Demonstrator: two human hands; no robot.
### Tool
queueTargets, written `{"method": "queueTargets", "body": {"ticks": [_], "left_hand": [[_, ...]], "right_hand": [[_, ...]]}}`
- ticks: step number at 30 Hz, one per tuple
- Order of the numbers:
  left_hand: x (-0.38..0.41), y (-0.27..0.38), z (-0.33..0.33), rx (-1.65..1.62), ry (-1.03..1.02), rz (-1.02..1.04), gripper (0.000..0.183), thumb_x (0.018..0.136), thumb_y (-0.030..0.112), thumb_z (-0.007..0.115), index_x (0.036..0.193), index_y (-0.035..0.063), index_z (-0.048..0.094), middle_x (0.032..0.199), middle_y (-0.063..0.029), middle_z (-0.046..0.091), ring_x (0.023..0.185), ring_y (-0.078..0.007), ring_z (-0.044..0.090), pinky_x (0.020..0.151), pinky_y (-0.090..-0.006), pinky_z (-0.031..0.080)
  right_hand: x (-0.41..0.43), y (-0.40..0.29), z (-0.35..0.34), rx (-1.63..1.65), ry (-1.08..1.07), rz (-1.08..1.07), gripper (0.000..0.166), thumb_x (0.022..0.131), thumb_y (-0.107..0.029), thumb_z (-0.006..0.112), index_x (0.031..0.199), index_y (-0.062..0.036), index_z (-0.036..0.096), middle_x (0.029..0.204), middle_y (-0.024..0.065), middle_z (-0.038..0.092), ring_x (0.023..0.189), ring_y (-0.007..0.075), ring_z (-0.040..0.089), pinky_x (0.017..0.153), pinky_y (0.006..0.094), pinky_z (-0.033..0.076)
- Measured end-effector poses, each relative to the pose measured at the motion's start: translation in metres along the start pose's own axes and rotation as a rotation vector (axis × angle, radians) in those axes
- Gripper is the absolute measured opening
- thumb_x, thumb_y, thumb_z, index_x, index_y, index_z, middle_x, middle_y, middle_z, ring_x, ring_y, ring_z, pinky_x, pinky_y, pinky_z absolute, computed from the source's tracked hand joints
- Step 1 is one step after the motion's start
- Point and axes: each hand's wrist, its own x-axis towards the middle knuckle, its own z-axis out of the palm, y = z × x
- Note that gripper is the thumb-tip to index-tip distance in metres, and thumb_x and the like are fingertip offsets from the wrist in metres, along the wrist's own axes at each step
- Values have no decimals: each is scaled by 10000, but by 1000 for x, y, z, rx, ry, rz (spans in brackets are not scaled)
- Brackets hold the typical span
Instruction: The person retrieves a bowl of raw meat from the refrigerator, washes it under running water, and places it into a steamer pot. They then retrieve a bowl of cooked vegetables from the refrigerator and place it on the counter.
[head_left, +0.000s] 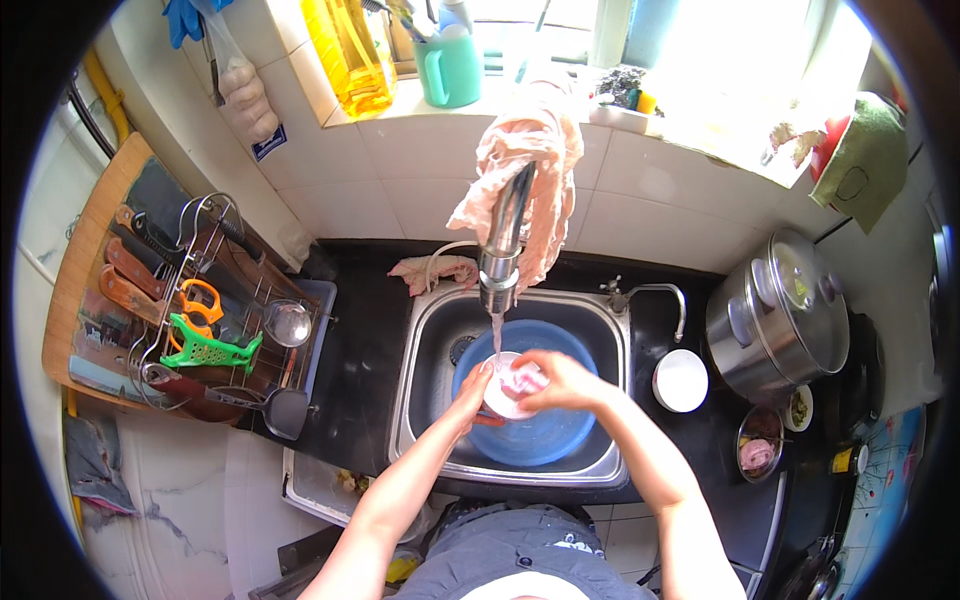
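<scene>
My left hand (474, 397) grips a small white bowl (496, 396) by its rim, tilted under the running faucet (499, 277). Inside the bowl, my right hand (559, 379) presses a pink and white cloth or sponge (528, 379); its exact kind is hard to tell. Water falls from the spout to the bowl's far edge. Both hands are above a blue plastic basin (525, 450), which stands in the stainless steel sink (416, 442). The fingers of my right hand partly cover the cloth.
Left of the sink, a wire rack (225, 262) holds knives, orange-handled scissors (201, 304), a green peeler (214, 349) and a ladle (287, 322). To the right are a white bowl (680, 381), a thin curved tap (679, 300), a steel steamer pot (765, 322) and a dish with pink food (759, 454).
</scene>
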Motion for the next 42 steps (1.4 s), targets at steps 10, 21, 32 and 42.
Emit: {"method": "queueTargets", "body": {"ticks": [10,21,32,42], "left_hand": [[-3,-3,-12,-103,-63,36,589,846,568,364,1316,232,250,1219,-83,451,1003,-262,555,643,-425,539],[-19,-6,-13,-218,-80,48,594,851,562,369,1304,187,283,1199,-84,479,1022,-238,552,662,-411,534],[-41,10,-12,-190,35,109,591,860,550,369,1306,168,308,1179,-88,504,1018,-249,555,645,-420,535],[-54,50,4,572,219,494,505,836,448,478,1234,143,419,1114,-171,533,1006,-290,549,693,-365,509]], "right_hand": [[19,-56,-99,-578,474,170,926,615,-64,640,1381,-130,125,774,208,611,755,360,608,684,425,481],[50,-50,-112,-787,364,392,1078,604,-230,762,1393,-204,28,924,178,618,890,310,604,775,430,455],[13,4,-28,558,510,207,350,616,-29,576,960,33,553,905,128,586,804,199,619,670,313,495],[28,83,112,2126,554,387,262,816,-178,520,1011,-3,513,1037,169,566,1005,300,524,922,450,381]]}}
